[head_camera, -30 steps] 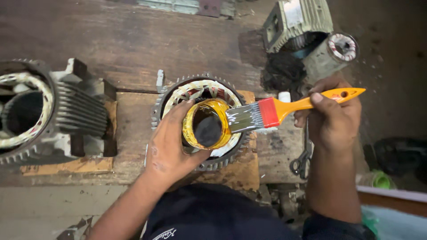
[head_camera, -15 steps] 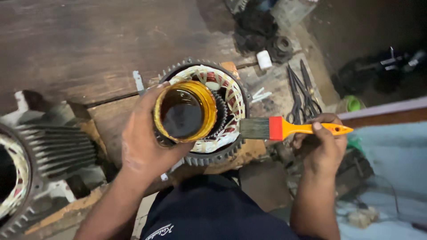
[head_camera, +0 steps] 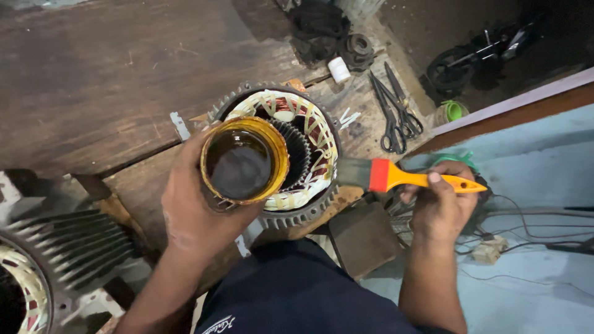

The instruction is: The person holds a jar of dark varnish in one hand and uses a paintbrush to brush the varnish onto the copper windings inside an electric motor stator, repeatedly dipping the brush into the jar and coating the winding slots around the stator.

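Partly behind the left hand (head_camera: 195, 204), fingers around a varnish tin (head_camera: 244, 162): stator (head_camera: 309, 167); right hand (head_camera: 440, 207) fingers gripping the brush (head_camera: 402, 178).

- Bare desk (head_camera: 99, 80) stretches open behind the stator (head_camera: 309, 154); a hand could pass there
- Tin (head_camera: 244, 162) covers the stator's left half
- Scissors (head_camera: 396, 117) and tape roll (head_camera: 338, 69) crowd the right edge
- Finned housing (head_camera: 68, 247) blocks the near left
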`<act>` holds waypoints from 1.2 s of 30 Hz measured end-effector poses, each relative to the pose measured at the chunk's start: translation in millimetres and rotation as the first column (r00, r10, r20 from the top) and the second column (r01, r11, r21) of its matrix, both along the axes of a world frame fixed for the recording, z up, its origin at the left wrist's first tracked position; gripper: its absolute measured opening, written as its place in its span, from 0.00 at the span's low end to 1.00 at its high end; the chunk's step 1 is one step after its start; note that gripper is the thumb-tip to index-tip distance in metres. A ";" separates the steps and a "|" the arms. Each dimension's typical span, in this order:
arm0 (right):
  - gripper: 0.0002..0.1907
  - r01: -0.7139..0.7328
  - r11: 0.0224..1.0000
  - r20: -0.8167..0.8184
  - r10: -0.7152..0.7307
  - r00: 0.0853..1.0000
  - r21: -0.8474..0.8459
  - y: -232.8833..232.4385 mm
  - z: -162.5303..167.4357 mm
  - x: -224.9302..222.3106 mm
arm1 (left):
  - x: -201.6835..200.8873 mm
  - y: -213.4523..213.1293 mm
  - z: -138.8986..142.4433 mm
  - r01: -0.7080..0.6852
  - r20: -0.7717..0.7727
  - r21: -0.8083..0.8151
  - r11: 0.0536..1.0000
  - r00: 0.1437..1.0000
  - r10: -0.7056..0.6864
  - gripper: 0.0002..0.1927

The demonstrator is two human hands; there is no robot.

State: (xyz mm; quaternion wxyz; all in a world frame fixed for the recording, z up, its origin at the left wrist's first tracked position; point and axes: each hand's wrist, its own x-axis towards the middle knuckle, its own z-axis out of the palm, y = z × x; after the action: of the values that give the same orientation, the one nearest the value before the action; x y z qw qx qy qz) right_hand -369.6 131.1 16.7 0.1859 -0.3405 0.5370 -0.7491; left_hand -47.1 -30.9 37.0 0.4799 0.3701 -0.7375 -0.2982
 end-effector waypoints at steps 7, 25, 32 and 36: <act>0.06 0.059 0.997 -0.053 -0.057 0.997 0.045 -4.8 -0.9 -5.8 | 2.7 2.5 -2.3 -0.004 0.009 -0.021 1.000 1.000 0.004 0.50; 0.08 -0.090 0.987 -0.176 0.113 0.978 0.131 -9.8 52.7 5.8 | 3.7 2.6 -12.0 -0.017 0.001 0.066 0.998 1.000 0.017 0.51; 0.07 -0.149 0.795 -0.412 0.453 0.791 0.588 -56.1 113.3 28.8 | 4.1 -8.1 -18.7 -0.021 -0.063 0.013 1.000 0.998 0.022 0.50; 0.09 -0.312 0.701 -0.325 0.616 0.718 0.641 -82.1 126.0 30.8 | 10.3 -11.6 -19.2 -0.034 -0.082 -0.057 0.998 0.996 0.029 0.50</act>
State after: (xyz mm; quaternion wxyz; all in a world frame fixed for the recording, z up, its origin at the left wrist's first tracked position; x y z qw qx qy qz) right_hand -338.9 49.0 142.8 0.3133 -0.5899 0.6464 -0.3687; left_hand -36.8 -42.5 17.9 0.5247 0.3552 -0.7197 -0.2839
